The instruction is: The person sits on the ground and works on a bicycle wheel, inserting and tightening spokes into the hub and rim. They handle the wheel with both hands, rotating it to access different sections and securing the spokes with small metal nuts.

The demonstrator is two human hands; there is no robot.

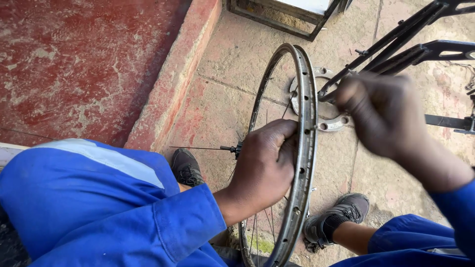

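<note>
A bare metal bicycle wheel rim point(308, 99) with thin spokes stands upright between my knees. My left hand point(264, 165) grips the rim from the left side, thumb over its edge. Loose spokes and the small hub point(236, 148) stick out to the left of that hand. My right hand point(383, 116) is raised just right of the rim, blurred, fingers curled near the rim's upper part; I cannot tell whether it holds anything. Both sleeves are blue.
A round metal flange point(329, 123) lies on the stone floor behind the rim. A black metal frame point(410, 47) stands at the upper right. A red raised step point(168, 99) runs along the left. My dark shoes point(341, 217) rest beside the rim.
</note>
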